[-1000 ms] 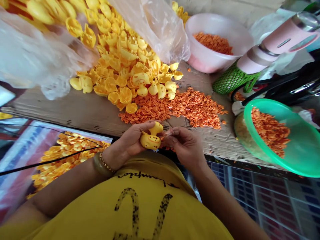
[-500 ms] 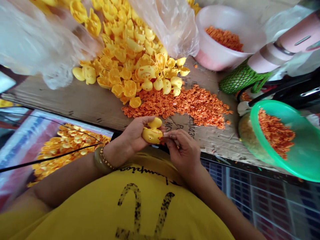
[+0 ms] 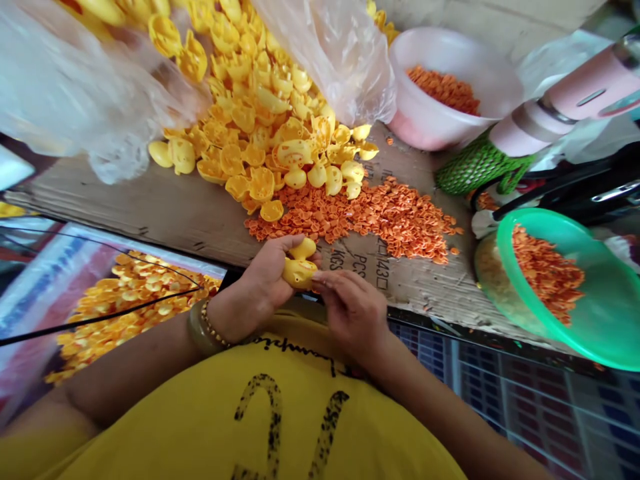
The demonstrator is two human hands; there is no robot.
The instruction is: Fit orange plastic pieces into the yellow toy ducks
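My left hand (image 3: 260,275) is closed around a yellow plastic duck part (image 3: 299,272), a rounded shell with a smaller round lobe on its far side. My right hand (image 3: 353,300) is pinched at the duck part's right end, fingertips touching it. A sliver of orange shows there, and most of the small orange piece is hidden by the fingers. Just beyond both hands, a spread of small orange plastic pieces (image 3: 400,217) lies on cardboard. Behind it rises a heap of yellow duck shells (image 3: 250,120), several of them open halves.
Right of the heap stand a pale pink bowl (image 3: 415,130) and a green basin (image 3: 505,240), both with orange pieces inside. Between them is a pink bottle (image 3: 525,130) in green netting. Plastic bags (image 3: 345,73) cover part of the heap. Lower left, a sack (image 3: 65,267) holds yellow parts.
My right hand has moved left, closer against the duck part. The orange piece that showed between its fingers is now mostly hidden. The view has shifted slightly.
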